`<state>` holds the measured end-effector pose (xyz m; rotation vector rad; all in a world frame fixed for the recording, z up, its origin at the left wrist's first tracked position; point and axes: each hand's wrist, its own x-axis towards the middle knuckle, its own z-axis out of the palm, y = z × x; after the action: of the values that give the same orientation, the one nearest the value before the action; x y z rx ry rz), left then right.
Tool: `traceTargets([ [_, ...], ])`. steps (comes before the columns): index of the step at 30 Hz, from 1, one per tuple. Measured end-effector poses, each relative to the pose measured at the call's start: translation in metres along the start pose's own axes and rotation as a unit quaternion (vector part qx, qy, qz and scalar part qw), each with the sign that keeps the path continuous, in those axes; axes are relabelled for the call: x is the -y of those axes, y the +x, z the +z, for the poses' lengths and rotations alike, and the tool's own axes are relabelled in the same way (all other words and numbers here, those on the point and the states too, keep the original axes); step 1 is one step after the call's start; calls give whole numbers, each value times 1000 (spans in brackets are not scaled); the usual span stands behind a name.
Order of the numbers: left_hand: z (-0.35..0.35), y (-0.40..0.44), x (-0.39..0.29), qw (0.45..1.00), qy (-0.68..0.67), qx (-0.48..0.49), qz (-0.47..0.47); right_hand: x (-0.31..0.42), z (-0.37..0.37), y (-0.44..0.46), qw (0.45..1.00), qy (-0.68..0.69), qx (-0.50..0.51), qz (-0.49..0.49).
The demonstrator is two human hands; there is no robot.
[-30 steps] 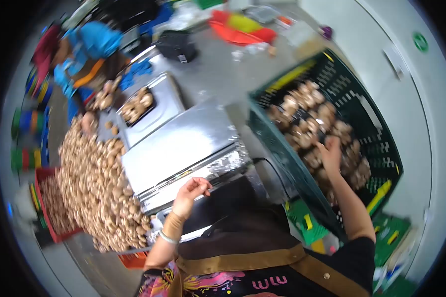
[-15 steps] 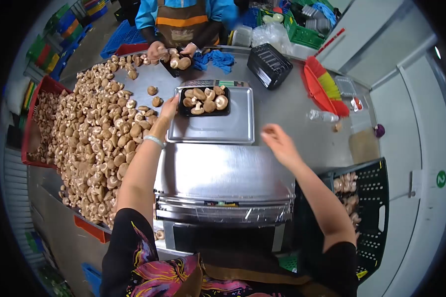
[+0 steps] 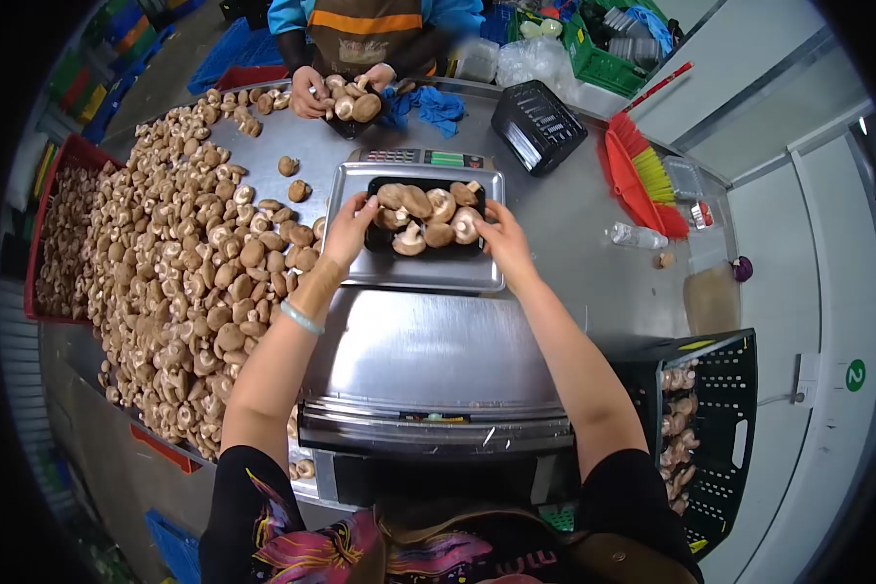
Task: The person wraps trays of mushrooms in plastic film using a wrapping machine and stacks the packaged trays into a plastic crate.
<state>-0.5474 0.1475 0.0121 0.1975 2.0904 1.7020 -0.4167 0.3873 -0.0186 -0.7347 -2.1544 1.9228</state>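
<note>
A black tray (image 3: 383,240) of brown-capped mushrooms (image 3: 440,205) is over the metal pan of a weighing scale (image 3: 419,274). My left hand (image 3: 351,232) grips the tray's left end, a pale bangle on its wrist. The opposite end is in my right hand (image 3: 505,239), thumb and fingers closed on the edge. The tray looks slightly raised, though I cannot see its underside. Directly in front of me lies the flat metal top of a machine (image 3: 428,336).
Loose mushrooms (image 3: 190,282) heap across the table's left side by a red crate (image 3: 54,234). Opposite, a co-worker's hands (image 3: 311,94) hold another filled tray (image 3: 348,125). Stacked black trays (image 3: 538,127), a red brush (image 3: 633,180), a bottle (image 3: 637,236) and a dark crate (image 3: 725,457) are rightward.
My right hand has come in from the right and taken the tray's right end. The tray has shifted right and nearer to me, with my left hand still at its left end.
</note>
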Motion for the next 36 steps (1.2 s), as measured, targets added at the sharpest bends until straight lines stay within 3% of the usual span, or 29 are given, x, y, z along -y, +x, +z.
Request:
traceTargets([
  [1, 2, -11, 18, 999, -23, 15, 16, 8, -11, -25, 1000, 11, 1, 5],
  [5, 20, -113, 3, 992, -17, 86, -86, 9, -48, -132, 1000, 1, 3, 22],
  [7, 30, -157, 10, 990, -38, 113, -71, 0, -63, -180, 999, 5, 5, 49],
  [9, 31, -188, 15, 984, 17, 141, -112, -15, -75, -213, 997, 1, 15, 77],
  [14, 29, -236, 35, 986, -3, 146, -77, -30, -87, -260, 997, -8, 11, 72],
  [16, 15, -248, 54, 991, -17, 129, -36, -18, -94, -282, 989, -134, -31, -50],
  [17, 8, -260, 53, 998, -6, 65, 12, -10, -99, -291, 973, -195, -50, -112],
  [19, -20, -283, 36, 963, 260, -31, 70, -7, -114, -317, 934, -289, -142, -152],
  [21, -34, -307, 42, 895, 407, -98, 151, -8, -126, -341, 889, -421, -157, -89],
  [23, -29, -321, 59, 850, 488, -106, 170, -13, -114, -358, 830, -525, -177, -58],
  [25, -3, -333, 59, 879, 459, -71, 112, -31, -100, -358, 812, -563, -151, -38],
  [27, 16, -329, 85, 871, 451, -99, 170, -49, -96, -352, 844, -514, -150, -32],
  [29, 10, -313, 101, 923, 347, -33, 161, -62, -114, -348, 949, -302, -85, 5],
  [30, 1, -311, 84, 976, 212, 53, 17, -59, -125, -351, 979, -194, -37, 50],
  [31, -11, -308, 66, 981, 65, 136, -125, -54, -134, -353, 992, -83, 12, 93],
  [32, -25, -308, 46, 972, -56, 208, -92, -27, -142, -361, 993, 66, 40, 89],
  [33, -35, -311, 8, 951, -171, 233, -109, -7, -150, -365, 958, 267, 76, 72],
  [36, -44, -293, -46, 929, -244, 268, -78, 38, -151, -351, 910, 402, 101, -17],
])
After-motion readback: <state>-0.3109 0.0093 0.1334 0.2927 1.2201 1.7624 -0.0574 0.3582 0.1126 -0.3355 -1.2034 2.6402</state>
